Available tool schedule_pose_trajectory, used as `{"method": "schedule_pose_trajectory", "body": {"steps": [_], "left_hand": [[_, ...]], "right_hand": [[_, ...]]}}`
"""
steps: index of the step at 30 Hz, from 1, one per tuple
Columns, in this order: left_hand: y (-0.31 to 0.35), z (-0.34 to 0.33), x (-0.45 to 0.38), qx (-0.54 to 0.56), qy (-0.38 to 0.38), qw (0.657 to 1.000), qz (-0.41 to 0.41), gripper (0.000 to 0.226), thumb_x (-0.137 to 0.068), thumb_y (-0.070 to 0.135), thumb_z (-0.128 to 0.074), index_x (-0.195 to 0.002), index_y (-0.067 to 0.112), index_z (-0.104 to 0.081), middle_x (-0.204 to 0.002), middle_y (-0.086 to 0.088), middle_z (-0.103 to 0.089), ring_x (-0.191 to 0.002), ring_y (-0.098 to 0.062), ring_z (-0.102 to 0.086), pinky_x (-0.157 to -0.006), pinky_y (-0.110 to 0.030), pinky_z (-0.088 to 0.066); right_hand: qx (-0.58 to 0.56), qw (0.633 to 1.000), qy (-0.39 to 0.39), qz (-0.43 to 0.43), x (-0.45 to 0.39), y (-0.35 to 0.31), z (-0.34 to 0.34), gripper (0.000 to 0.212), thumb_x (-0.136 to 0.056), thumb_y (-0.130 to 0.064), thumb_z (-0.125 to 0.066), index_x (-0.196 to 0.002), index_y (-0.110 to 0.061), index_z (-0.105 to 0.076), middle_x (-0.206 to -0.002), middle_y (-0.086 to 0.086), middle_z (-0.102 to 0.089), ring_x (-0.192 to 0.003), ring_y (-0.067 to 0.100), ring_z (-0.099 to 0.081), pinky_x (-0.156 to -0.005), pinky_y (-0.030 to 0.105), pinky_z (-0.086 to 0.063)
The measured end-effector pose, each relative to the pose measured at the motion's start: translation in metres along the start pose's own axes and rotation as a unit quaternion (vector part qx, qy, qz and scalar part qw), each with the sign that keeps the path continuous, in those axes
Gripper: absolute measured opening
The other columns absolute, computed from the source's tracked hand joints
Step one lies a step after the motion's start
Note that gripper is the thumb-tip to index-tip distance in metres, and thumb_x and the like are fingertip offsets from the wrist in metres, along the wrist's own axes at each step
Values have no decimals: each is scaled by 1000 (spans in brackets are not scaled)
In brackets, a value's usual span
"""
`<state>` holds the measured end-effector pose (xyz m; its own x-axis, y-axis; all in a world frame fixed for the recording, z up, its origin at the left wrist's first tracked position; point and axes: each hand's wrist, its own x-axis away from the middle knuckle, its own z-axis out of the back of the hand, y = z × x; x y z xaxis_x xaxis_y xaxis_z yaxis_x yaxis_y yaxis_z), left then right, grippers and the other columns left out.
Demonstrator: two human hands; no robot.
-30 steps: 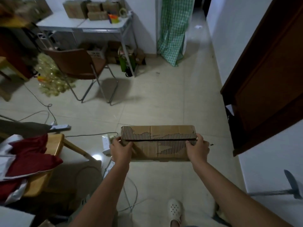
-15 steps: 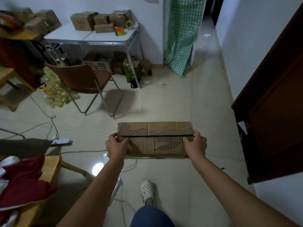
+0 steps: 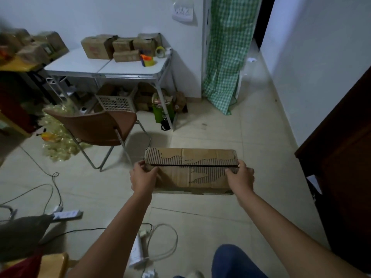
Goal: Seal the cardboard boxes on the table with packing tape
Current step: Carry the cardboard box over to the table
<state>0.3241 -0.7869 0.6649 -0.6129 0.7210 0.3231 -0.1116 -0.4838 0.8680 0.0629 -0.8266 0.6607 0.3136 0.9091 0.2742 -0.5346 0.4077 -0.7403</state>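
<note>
Both hands still grip the torn cardboard box (image 3: 190,171) by its ends, left hand (image 3: 143,177) and right hand (image 3: 240,178) curled round it. It's now closer to the white folding table (image 3: 80,65), out past the brown chair (image 3: 100,125), with the tape roll (image 3: 160,51) looking bigger than before.

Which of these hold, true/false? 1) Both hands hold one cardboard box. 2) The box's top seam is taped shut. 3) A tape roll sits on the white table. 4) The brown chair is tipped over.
1) True: left hand and right hand grip the cardboard box at its ends.
2) False: the seam shows as an open dark gap, with no tape visible.
3) True: tape roll on the white table.
4) False: the brown chair stands upright.
</note>
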Motion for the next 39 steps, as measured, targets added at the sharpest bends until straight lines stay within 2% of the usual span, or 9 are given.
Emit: {"method": "schedule_pose_trajectory", "body": {"steps": [5, 20, 27, 39], "left_hand": [[29, -9, -74, 34, -6, 999, 18, 50, -91, 18, -68, -136, 18, -45, -135, -9, -47, -122, -30, -50, -106, -53, -44], [168, -77, -362, 21, 92, 995, 30, 53, -87, 21, -73, -134, 18, -48, -132, -9, -45, -117, -30, -53, -102, -50, -48], [199, -71, -477, 26, 113, 993, 32, 52, -86, 23, -73, -132, 20, -49, -130, -8, -43, -118, -30, -52, -102, -53, -46], [267, -23, -724, 2, 91, 996, 5, 49, -87, 24, -73, -130, 19, -50, -132, -9, -49, -118, -32, -53, -100, -55, -46]], "right_hand": [[13, 1000, -6, 8, -69, -53, -38, 48, -94, -27, -58, -140, -21, -44, -134, 17, -39, -122, 35, -44, -96, 41, -46], [35, 995, -70, 60, -341, -268, -139, 49, -97, -27, -55, -143, -20, -40, -138, 17, -36, -124, 36, -43, -102, 45, -44], [42, 991, -100, 73, -413, -347, -201, 53, -97, -29, -55, -146, -22, -37, -140, 15, -34, -126, 34, -42, -103, 46, -44], [44, 993, -86, 69, -517, -509, -352, 52, -96, -29, -55, -145, -21, -39, -139, 17, -38, -125, 36, -42, -102, 46, -43]]}}
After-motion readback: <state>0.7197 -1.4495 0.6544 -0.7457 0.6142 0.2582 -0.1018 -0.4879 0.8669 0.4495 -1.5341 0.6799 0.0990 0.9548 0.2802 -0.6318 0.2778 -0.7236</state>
